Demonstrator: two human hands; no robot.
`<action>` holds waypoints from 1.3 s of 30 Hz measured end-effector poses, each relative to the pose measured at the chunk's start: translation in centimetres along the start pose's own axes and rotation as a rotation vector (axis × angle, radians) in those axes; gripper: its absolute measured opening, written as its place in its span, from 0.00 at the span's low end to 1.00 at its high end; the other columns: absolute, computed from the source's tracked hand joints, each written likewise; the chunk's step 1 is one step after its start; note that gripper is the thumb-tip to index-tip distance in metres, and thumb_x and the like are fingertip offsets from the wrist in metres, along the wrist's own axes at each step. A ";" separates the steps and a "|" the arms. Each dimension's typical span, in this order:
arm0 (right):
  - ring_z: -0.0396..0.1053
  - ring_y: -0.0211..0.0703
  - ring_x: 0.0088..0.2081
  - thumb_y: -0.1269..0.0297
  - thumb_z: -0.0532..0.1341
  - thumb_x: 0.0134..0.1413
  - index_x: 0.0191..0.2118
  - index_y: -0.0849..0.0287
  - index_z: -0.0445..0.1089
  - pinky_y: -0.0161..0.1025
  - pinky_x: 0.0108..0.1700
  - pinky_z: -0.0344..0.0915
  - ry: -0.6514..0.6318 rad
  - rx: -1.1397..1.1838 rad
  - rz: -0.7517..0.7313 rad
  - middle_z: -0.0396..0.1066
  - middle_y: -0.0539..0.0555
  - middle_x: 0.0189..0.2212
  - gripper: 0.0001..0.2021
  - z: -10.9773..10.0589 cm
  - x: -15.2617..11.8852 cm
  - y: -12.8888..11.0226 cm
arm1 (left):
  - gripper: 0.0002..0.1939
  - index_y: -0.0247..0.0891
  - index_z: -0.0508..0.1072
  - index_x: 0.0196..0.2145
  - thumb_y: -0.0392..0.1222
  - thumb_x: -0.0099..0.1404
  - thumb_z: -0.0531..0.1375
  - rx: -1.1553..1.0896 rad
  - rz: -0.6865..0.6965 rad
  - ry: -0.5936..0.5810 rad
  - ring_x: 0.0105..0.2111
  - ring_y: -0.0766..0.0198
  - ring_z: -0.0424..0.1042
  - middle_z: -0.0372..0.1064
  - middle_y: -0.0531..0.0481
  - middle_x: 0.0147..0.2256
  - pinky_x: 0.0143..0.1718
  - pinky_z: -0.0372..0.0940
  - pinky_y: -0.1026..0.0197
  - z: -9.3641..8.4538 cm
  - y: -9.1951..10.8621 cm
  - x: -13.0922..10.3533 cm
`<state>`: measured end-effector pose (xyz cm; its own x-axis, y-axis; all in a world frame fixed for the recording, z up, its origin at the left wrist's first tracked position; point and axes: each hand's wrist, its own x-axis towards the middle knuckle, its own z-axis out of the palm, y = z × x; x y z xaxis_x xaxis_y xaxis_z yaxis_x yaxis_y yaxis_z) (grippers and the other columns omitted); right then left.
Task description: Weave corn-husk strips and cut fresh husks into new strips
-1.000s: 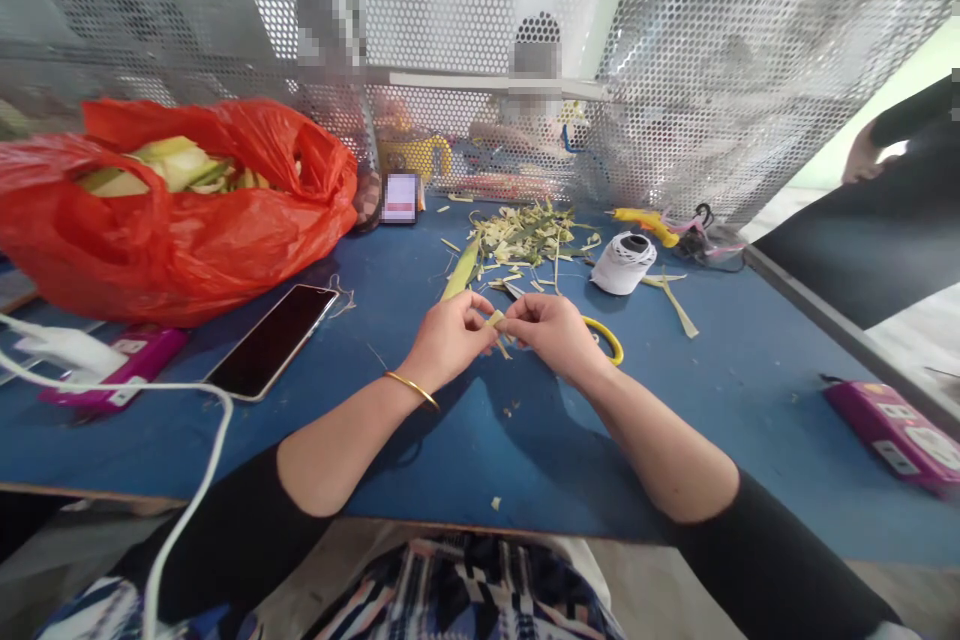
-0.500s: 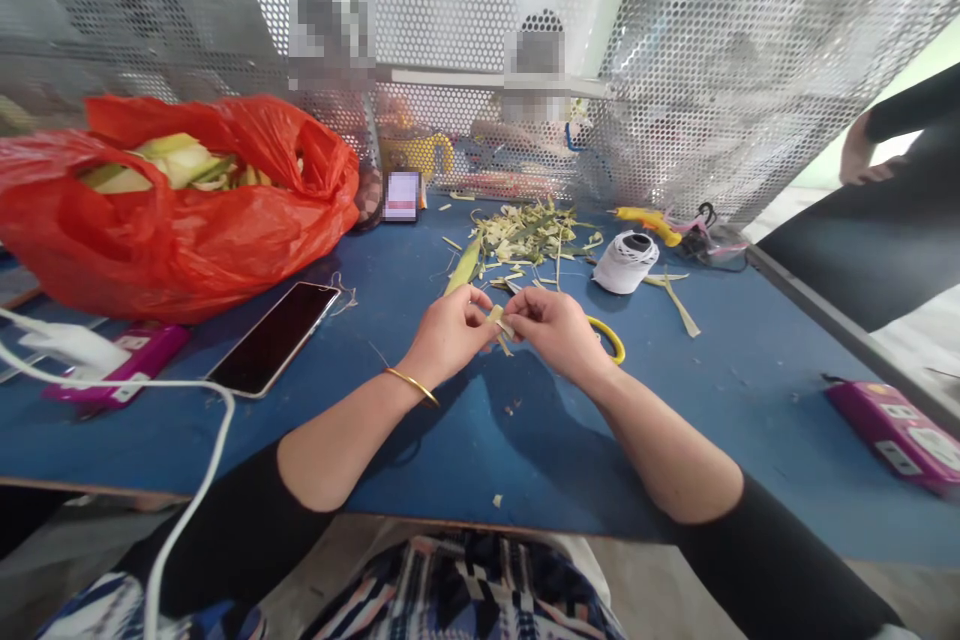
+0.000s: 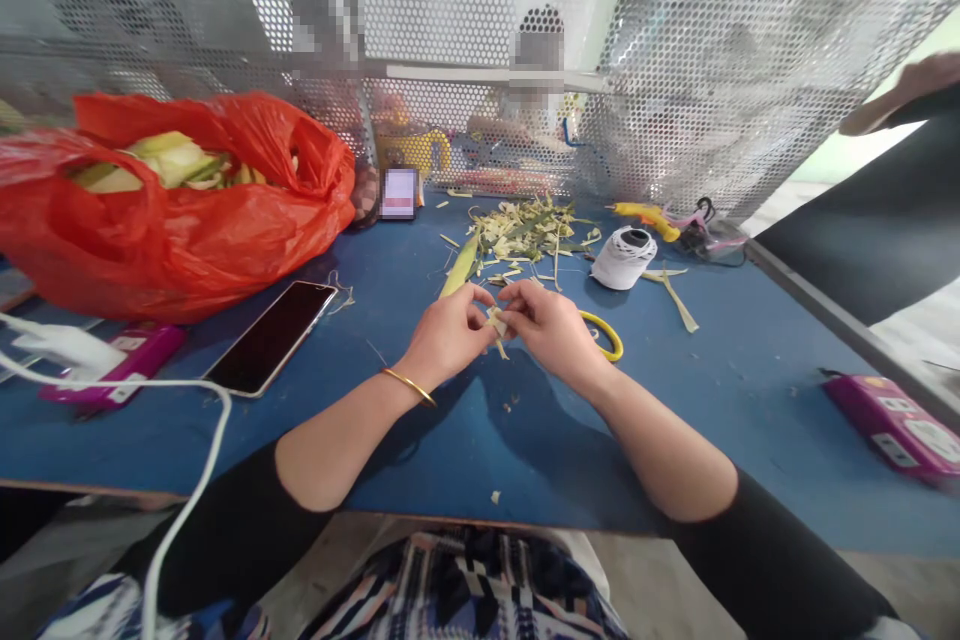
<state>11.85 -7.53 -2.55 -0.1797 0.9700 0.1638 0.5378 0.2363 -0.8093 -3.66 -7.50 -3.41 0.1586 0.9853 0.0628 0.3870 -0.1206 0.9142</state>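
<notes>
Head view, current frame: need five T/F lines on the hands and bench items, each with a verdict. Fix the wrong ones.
1. The left hand and right hand both pinch the small pale strip. True.
2. The dark-screened phone lies to the right of both hands. False: it lies to their left.
3. The red bag is open, with pale green pieces showing inside. True.
4. The white spool stands to the left of the scrap heap. False: it stands to the right.
5. A yellow loop shows beside the right hand. True.
</notes>
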 end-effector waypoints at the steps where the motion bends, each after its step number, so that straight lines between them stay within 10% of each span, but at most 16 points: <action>1: 0.70 0.40 0.26 0.67 0.59 0.54 0.33 0.55 0.67 0.37 0.33 0.62 -0.024 0.027 0.039 0.71 0.47 0.21 0.01 0.0 0.1 0.1 | 0.14 0.43 0.70 0.35 0.29 0.52 0.64 0.020 0.018 0.009 0.23 0.63 0.71 0.69 0.59 0.19 0.28 0.61 0.63 0.0 0.1 -0.1; 11: 0.61 0.36 0.25 0.65 0.62 0.45 0.21 0.57 0.71 0.35 0.29 0.55 0.060 0.064 0.045 0.67 0.47 0.20 0.06 -0.1 0.4 0.6 | 0.12 0.42 0.71 0.32 0.29 0.52 0.65 -0.055 0.002 -0.031 0.19 0.64 0.70 0.67 0.59 0.18 0.25 0.60 0.64 0.4 0.0 -0.3; 21: 0.55 0.35 0.21 0.56 0.63 0.42 0.21 0.56 0.66 0.34 0.21 0.57 0.216 0.401 0.211 0.59 0.45 0.18 0.11 0.3 0.6 0.7 | 0.08 0.36 0.74 0.23 0.41 0.54 0.67 -0.356 -0.095 -0.499 0.18 0.71 0.67 0.69 0.54 0.20 0.23 0.64 0.67 -0.1 0.0 -0.1; 30: 0.53 0.34 0.19 0.55 0.61 0.45 0.22 0.55 0.64 0.34 0.19 0.54 0.221 0.329 0.194 0.58 0.45 0.17 0.11 0.9 0.6 0.8 | 0.22 0.37 0.71 0.23 0.57 0.47 0.72 -0.448 -0.224 -0.462 0.15 0.74 0.61 0.63 0.59 0.17 0.25 0.69 0.64 0.5 0.2 -0.5; 39: 0.56 0.36 0.24 0.52 0.62 0.46 0.22 0.57 0.66 0.35 0.26 0.56 0.196 0.364 0.143 0.60 0.46 0.19 0.14 0.9 1.1 1.4 | 0.15 0.36 0.76 0.22 0.51 0.50 0.71 -0.417 -0.250 -0.367 0.15 0.74 0.59 0.60 0.58 0.14 0.21 0.64 0.67 0.8 0.7 -0.9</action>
<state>11.68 -6.21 -3.96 0.0537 0.9923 0.1114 0.2144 0.0975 -0.9719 -2.75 -8.55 -3.15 0.4403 0.8629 -0.2481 0.0759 0.2396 0.9679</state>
